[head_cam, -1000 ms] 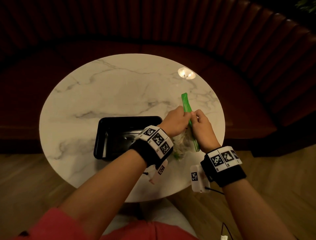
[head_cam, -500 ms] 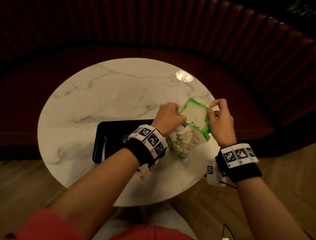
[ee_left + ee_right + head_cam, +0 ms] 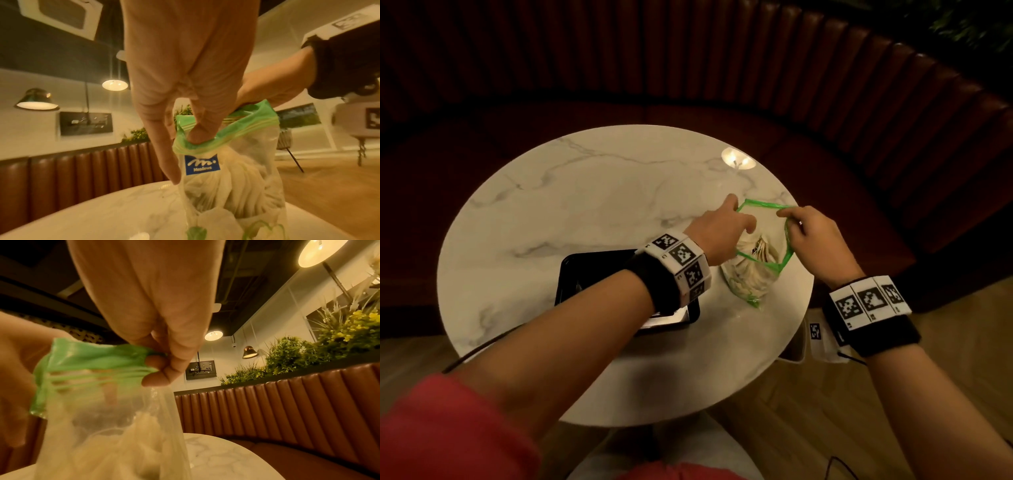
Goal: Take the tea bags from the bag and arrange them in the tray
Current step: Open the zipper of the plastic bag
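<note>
A clear zip bag (image 3: 751, 274) with a green rim (image 3: 760, 204) stands on the right side of the table, its mouth pulled wide open. White tea bags (image 3: 756, 250) fill it. My left hand (image 3: 736, 219) grips the rim's left side, one finger hooked inside it (image 3: 197, 138). My right hand (image 3: 791, 219) pinches the rim's right side between thumb and fingers (image 3: 158, 368). The black tray (image 3: 566, 274) lies left of the bag, partly hidden under my left forearm.
The round marble table (image 3: 585, 205) carries only the tray and the bag. A curved red-brown bench (image 3: 825, 137) wraps round its far side. Wooden floor lies beyond the near edge. A lamp's reflection (image 3: 738, 162) shines on the marble behind the bag.
A second ago the green rim was pressed shut between both hands. The hands have drawn apart and the bag's mouth now gapes wide.
</note>
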`<state>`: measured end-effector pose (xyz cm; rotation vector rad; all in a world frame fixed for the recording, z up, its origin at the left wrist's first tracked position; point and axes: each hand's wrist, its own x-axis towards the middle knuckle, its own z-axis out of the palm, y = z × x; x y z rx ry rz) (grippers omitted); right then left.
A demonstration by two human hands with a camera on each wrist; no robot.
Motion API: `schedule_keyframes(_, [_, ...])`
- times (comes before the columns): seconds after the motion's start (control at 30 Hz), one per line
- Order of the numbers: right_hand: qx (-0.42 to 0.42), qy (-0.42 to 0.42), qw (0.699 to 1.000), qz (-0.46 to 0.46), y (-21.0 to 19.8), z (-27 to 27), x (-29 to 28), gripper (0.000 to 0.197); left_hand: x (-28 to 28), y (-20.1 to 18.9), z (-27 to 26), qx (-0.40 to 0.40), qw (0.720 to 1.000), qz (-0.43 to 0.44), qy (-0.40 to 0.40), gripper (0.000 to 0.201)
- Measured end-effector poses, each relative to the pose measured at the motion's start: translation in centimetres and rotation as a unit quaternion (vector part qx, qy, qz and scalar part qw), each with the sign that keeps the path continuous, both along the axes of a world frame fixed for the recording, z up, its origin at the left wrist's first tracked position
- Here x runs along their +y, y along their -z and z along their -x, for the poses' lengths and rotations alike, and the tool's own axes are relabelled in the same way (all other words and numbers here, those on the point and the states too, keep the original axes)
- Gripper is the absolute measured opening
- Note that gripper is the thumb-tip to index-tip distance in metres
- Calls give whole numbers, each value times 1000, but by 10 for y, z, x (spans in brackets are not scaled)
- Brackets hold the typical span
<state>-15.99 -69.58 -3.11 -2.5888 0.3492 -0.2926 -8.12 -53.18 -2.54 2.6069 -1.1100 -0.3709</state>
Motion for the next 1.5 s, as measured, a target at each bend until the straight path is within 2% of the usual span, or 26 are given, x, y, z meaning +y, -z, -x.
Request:
schedule_keyframes(0.1, [12,9,1000,-1,-3,3,0,35,-5,2,-11,64,996,30,-60,49])
schedule_keyframes(0.23, [44,-17,997,-59,-8,10,-1,40,-17,3,-14,35,981,137,-133,39])
schedule_keyframes(0.4, [74,-28,993,91,-11,5,-10,38,-28,3,-10,66,987,143,-30,64])
schedule_keyframes(0.47, [74,-35,989,121,-15,-3,-12,35,-31,3,-11,81,986,146,2,66])
schedule_keyframes(0.6, [100,-71,984,131,-19,-30,-19,26,-29,0,-13,68,985,160,8,46])
schedule_keyframes(0.7, [107,-54,983,137,-15,-46,-26,22,-21,4,-14,29,988,149,-7,28])
schedule_keyframes(0.8, [86,-44,987,130,-14,-59,-30,18,-13,8,-11,20,995,91,-18,23])
schedule_keyframes(0.9, [47,-23,991,121,-16,-69,-32,19,-4,3,-16,73,997,11,-36,26])
schedule_keyframes(0.97, [19,-9,994,110,-19,-73,-35,21,3,-4,-24,125,988,32,-82,24])
schedule_keyframes(1.0, [1,-4,994,109,-21,-73,-37,21,5,-7,-30,126,985,48,-104,27])
schedule_keyframes(1.1, [-72,-7,992,101,-20,-72,-38,24,4,-16,-44,80,983,80,-141,34])
schedule_keyframes(1.2, [-111,-12,991,77,-5,-57,-31,30,-2,-13,-43,2,990,57,-128,39])
schedule_keyframes(1.27, [-118,-10,990,75,14,-41,-23,33,-3,1,-33,-37,994,39,-98,36])
schedule_keyframes(1.33, [-100,-14,993,64,39,-21,-15,43,1,20,-19,-26,996,31,-77,33])
schedule_keyframes(1.4, [-87,-11,996,10,61,1,-8,50,5,38,-4,12,998,25,-57,44])
schedule_keyframes(1.5, [-96,15,994,-53,82,28,1,49,9,57,16,52,997,46,-44,58])
